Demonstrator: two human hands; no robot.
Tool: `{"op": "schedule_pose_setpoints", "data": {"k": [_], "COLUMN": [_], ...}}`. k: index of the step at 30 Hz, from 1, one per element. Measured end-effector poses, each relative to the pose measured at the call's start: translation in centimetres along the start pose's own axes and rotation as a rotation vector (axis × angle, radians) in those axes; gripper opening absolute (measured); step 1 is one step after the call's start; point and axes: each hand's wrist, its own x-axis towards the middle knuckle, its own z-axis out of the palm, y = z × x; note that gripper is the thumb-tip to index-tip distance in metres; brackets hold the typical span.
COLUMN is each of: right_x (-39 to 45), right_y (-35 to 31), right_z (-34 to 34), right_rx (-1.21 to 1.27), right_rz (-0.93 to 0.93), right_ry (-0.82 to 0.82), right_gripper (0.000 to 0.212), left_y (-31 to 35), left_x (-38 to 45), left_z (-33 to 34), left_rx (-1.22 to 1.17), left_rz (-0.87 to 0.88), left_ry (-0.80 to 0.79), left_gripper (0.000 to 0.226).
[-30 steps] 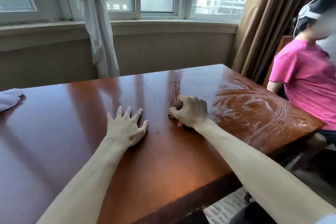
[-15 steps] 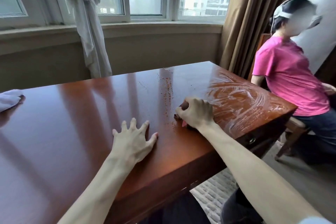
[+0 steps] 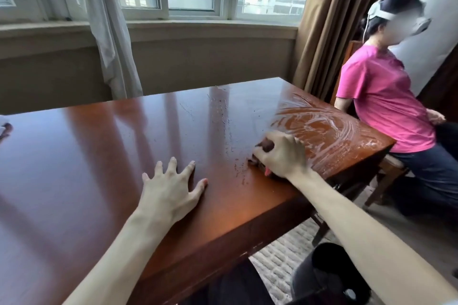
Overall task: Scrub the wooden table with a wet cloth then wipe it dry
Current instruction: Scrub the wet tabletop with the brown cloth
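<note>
**Scrubbing near the table's right front edge**

Spreading across most of the view, the wooden table (image 3: 99, 156) shows a glossy red-brown top, with white soapy swirls (image 3: 329, 129) covering its right end up to the far right corner. A trail of droplets runs from the far edge toward the front edge, just left of the swirls. Compared with a second ago, the view has swung so the right end and front edge of the table sit closer to the middle of the frame, and more of the seated person in a pink shirt (image 3: 381, 101) is visible beyond the right edge.

The left hand (image 3: 171, 190) lies flat on the dry wood near the front edge, fingers straight and splayed, holding nothing; it sat further from that edge a second ago. The right hand (image 3: 282, 156) has come nearer the front edge too, at the boundary between the droplets and the swirls. Its fingers are clenched around a dark wet cloth (image 3: 260, 163) pressed to the tabletop (only small parts show). The cloth bulges out past the thumb and knuckles on the left side of the fist, and a small pink bit pokes out beneath the heel of the hand. A sliver of white cloth (image 3: 3, 122) rests at the table's far left edge.
</note>
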Motion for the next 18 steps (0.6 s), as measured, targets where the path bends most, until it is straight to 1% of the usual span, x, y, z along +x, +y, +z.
{"op": "schedule_pose_setpoints", "data": {"k": [1,3,6,7,8,10,11,12,14,15,16,17,18], "right_x": [1.1,0.8,-2.1,-1.7,-0.4,2.2,2.5,1.7,-1.5,-2.9,-3.1,-2.2,-0.6], "right_y": [0.1,-0.1,0.2,0.7,1.0,0.9,0.4,-0.2,-0.9,-0.8,-0.4,0.2,0.7], "right_z": [0.0,0.5,0.6,0.2,0.0,-0.3,0.0,0.0,0.0,-0.2,-0.5,-0.9,-0.9], "right_rx": [-0.004,-0.043,-0.005,-0.011,-0.026,-0.024,-0.028,-0.027,0.018,0.056,0.071,0.065,0.038], "right_rz": [0.058,0.087,-0.048,-0.059,-0.03,0.103,0.123,0.099,-0.041,-0.097,-0.123,-0.114,-0.08], "right_ry": [0.001,0.014,0.013,-0.01,-0.02,-0.003,0.015,0.016,-0.006,-0.043,-0.072,-0.093,-0.079], "right_gripper": [0.035,0.033,0.032,0.032,0.032,0.033,0.034,0.035,0.027,0.024,0.025,0.026,0.027], "left_y": [0.1,0.1,0.3,0.3,0.3,0.4,0.4,0.3,0.4,0.4,0.4,0.3,0.3], "left_x": [-0.1,-0.2,-0.1,0.0,0.1,0.1,0.2,0.3,0.2,0.2,0.2,0.2,0.1], "left_z": [-0.1,-0.1,-0.2,-0.2,-0.2,-0.3,-0.3,-0.4,-0.3,-0.2,-0.2,-0.2,-0.3], "left_rx": [-0.001,-0.008,-0.011,-0.018,-0.009,0.005,0.008,0.011,0.026,0.024,0.017,0.011,0.011], "left_rz": [0.0,-0.002,-0.007,-0.011,-0.008,-0.009,-0.012,-0.009,-0.007,-0.008,-0.012,-0.014,-0.015], "left_ry": [0.0,-0.011,-0.011,-0.017,-0.022,-0.015,-0.017,-0.024,-0.031,-0.025,-0.024,-0.028,-0.03], "left_gripper": [0.074,0.074,0.074,0.074,0.074,0.074,0.074,0.074,0.074,0.074,0.074,0.074,0.074]}}
